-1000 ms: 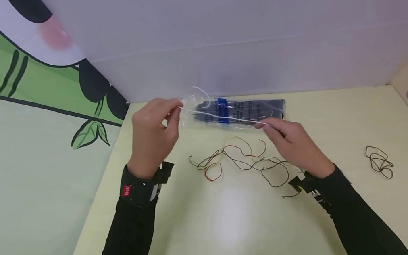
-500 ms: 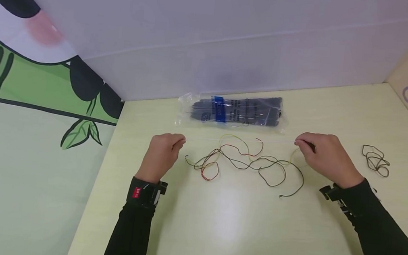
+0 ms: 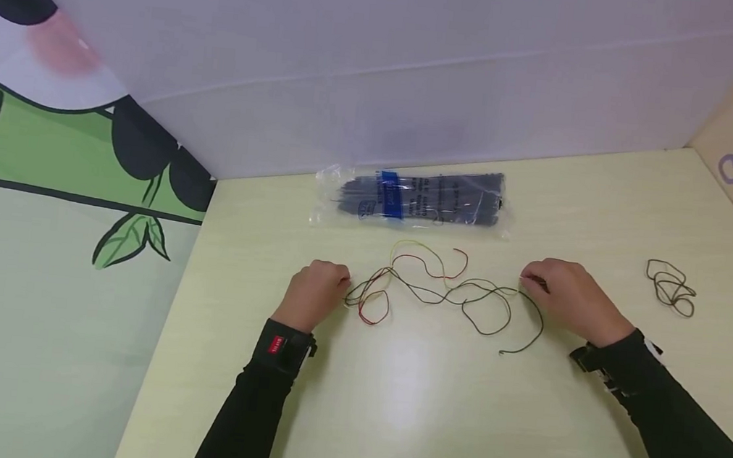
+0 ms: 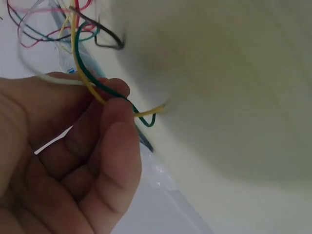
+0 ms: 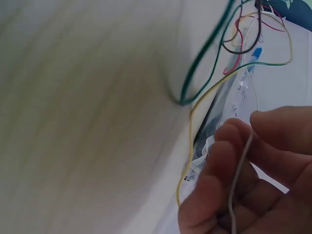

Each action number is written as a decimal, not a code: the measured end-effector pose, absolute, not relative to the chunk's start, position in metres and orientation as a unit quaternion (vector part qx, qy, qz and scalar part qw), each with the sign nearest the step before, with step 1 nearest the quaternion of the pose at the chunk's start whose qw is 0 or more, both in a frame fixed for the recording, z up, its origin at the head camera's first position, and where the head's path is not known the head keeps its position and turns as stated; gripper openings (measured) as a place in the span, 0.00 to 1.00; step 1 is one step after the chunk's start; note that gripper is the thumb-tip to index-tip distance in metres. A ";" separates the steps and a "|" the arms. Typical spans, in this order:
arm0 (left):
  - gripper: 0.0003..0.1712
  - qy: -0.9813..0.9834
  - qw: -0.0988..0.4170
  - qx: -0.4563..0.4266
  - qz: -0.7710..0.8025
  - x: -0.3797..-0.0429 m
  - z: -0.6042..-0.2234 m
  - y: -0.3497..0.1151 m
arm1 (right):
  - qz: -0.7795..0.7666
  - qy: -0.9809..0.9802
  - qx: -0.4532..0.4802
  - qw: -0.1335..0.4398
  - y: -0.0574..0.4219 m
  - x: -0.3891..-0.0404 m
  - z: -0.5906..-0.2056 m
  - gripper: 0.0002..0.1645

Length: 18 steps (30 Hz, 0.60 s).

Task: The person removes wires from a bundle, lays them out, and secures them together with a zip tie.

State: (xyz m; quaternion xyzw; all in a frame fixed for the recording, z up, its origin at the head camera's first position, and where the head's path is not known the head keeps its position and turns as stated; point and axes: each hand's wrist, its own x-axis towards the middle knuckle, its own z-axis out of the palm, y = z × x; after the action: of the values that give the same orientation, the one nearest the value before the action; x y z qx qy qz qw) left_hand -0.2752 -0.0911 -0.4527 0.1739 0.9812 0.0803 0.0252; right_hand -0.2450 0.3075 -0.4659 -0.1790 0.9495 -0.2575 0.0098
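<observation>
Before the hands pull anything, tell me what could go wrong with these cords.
Only short bits of yellow cord and green cord poke past the pinch of the left hand, so either might slip free. The red cord lies crossed with others in loose loops, so pulling may knot them. The yellow cord passes close by the right hand, which pinches the white cord, and could snag.
</observation>
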 end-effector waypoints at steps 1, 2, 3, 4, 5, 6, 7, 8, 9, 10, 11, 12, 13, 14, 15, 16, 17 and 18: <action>0.06 0.981 0.029 0.174 0.076 -0.275 -0.454 -0.090 | -0.252 0.950 -0.183 0.014 0.306 -0.245 -0.467 0.11; 0.07 0.981 0.029 0.176 0.073 -0.274 -0.455 -0.089 | -0.244 0.951 -0.189 0.013 0.305 -0.245 -0.468 0.10; 0.08 0.981 0.029 0.176 0.074 -0.274 -0.456 -0.088 | -0.237 0.952 -0.195 0.010 0.303 -0.244 -0.468 0.10; 0.08 0.981 0.028 0.176 0.075 -0.273 -0.457 -0.087 | -0.228 0.953 -0.198 0.003 0.302 -0.244 -0.468 0.10; 0.09 0.981 0.027 0.176 0.077 -0.273 -0.457 -0.086 | -0.218 0.955 -0.199 -0.005 0.300 -0.244 -0.468 0.10; 0.10 0.981 0.025 0.177 0.079 -0.273 -0.458 -0.085 | -0.208 0.957 -0.200 -0.014 0.298 -0.244 -0.468 0.11; 0.11 0.980 0.023 0.178 0.080 -0.273 -0.459 -0.084 | -0.196 0.959 -0.201 -0.026 0.297 -0.243 -0.468 0.10; 0.12 0.980 0.021 0.179 0.083 -0.273 -0.460 -0.084 | -0.186 0.961 -0.200 -0.035 0.296 -0.243 -0.468 0.10; 0.12 0.980 0.020 0.180 0.085 -0.273 -0.461 -0.083 | -0.178 0.963 -0.197 -0.043 0.295 -0.242 -0.468 0.10; 0.13 0.979 0.018 0.183 0.084 -0.273 -0.462 -0.082 | -0.170 0.965 -0.194 -0.050 0.295 -0.241 -0.468 0.10; 0.14 0.979 0.016 0.185 0.083 -0.274 -0.463 -0.081 | -0.166 0.965 -0.194 -0.056 0.294 -0.240 -0.468 0.09; 0.14 0.979 0.014 0.186 0.083 -0.274 -0.463 -0.081 | -0.167 0.965 -0.195 -0.062 0.294 -0.239 -0.467 0.08; 0.14 0.979 0.011 0.186 0.082 -0.274 -0.464 -0.080 | -0.169 0.964 -0.195 -0.064 0.295 -0.238 -0.465 0.07; 0.14 0.979 0.004 0.185 0.082 -0.274 -0.463 -0.080 | -0.177 0.962 -0.196 -0.070 0.297 -0.237 -0.464 0.06; 0.13 0.979 -0.004 0.184 0.084 -0.274 -0.463 -0.080 | -0.187 0.960 -0.192 -0.075 0.300 -0.236 -0.461 0.06; 0.13 0.979 -0.016 0.183 0.084 -0.274 -0.461 -0.080 | -0.203 0.958 -0.185 -0.084 0.305 -0.235 -0.458 0.06; 0.12 0.979 -0.029 0.181 0.085 -0.274 -0.460 -0.081 | -0.219 0.956 -0.172 -0.095 0.312 -0.235 -0.454 0.07; 0.11 0.979 -0.042 0.180 0.088 -0.273 -0.458 -0.081 | -0.231 0.955 -0.153 -0.109 0.321 -0.234 -0.451 0.08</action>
State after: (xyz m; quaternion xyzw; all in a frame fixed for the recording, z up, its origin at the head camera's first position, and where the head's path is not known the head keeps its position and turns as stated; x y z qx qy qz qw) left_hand -0.2733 -0.0809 -0.4576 0.1801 0.9788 0.0882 -0.0421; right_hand -0.2344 0.3210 -0.4510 -0.1530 0.9547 -0.2306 -0.1089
